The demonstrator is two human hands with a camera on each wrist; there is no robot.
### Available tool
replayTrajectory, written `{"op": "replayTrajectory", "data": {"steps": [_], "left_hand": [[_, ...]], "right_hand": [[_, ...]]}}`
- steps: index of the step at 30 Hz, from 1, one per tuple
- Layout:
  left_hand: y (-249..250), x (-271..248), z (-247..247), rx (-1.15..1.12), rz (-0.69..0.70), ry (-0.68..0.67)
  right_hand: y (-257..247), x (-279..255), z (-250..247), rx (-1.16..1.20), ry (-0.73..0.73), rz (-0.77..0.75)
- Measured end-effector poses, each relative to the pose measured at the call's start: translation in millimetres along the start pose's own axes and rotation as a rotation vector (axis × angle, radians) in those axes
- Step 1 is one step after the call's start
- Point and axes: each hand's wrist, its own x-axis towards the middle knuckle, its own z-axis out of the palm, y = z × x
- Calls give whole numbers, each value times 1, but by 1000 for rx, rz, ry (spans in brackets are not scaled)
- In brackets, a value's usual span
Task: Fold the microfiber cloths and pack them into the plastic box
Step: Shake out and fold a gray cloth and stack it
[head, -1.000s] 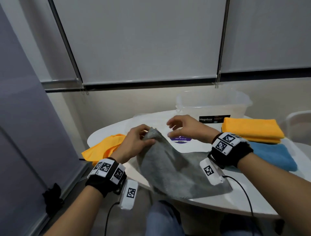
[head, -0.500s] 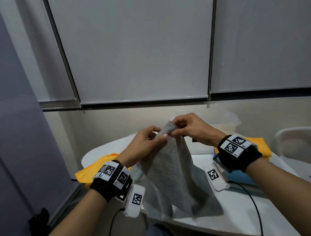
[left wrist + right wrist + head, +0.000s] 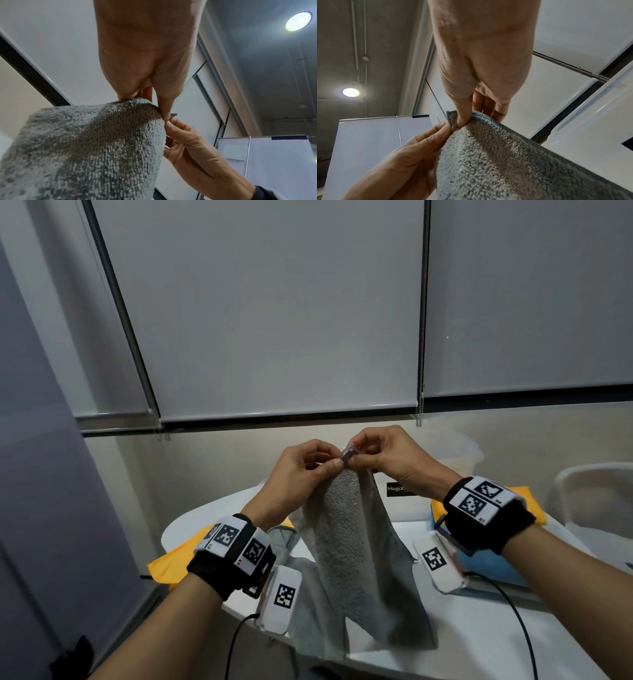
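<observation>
Above a white table (image 3: 479, 642), a grey microfiber cloth (image 3: 346, 559) hangs from one raised corner, its lower end draped on the tabletop at 6 o'clock from the hands. The clear plastic box (image 3: 459, 453) stands at the far side of the table, at 2 o'clock from the cloth's raised corner and partly hidden behind the right forearm. A blue cloth (image 3: 479, 566) lies on the table at 3 o'clock from the hanging cloth, with an orange cloth (image 3: 527, 501) just behind it; another orange cloth (image 3: 171, 563) spills over the table's edge at 9 o'clock. The left hand (image 3: 301, 470) pinches the grey cloth's top corner between thumb and curled fingers. The right hand (image 3: 390, 457) meets it at 3 o'clock, fingertips touching, pinching the same corner; the right wrist view shows the thumb (image 3: 462, 115) pressed onto the stitched hem. Black wristbands with white marker tags (image 3: 236, 542) sit on both wrists.
</observation>
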Motion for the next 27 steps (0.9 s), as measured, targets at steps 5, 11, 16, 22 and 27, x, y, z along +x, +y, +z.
{"op": "replayTrajectory", "data": {"steps": [5, 11, 16, 22, 27], "left_hand": [[4, 2, 1, 27, -21, -9], [5, 5, 4, -41, -128, -53], [10, 7, 8, -89, -105, 107], [15, 6, 7, -32, -68, 81], [7, 5, -14, 358, -118, -211]], "right_hand": [[-3, -1, -2, 14, -16, -40], [-5, 1, -3, -55, 38, -55], [-8, 1, -6, -60, 49, 21], [-12, 5, -7, -10, 107, 49], [-20, 12, -23, 16, 206, 36]]}}
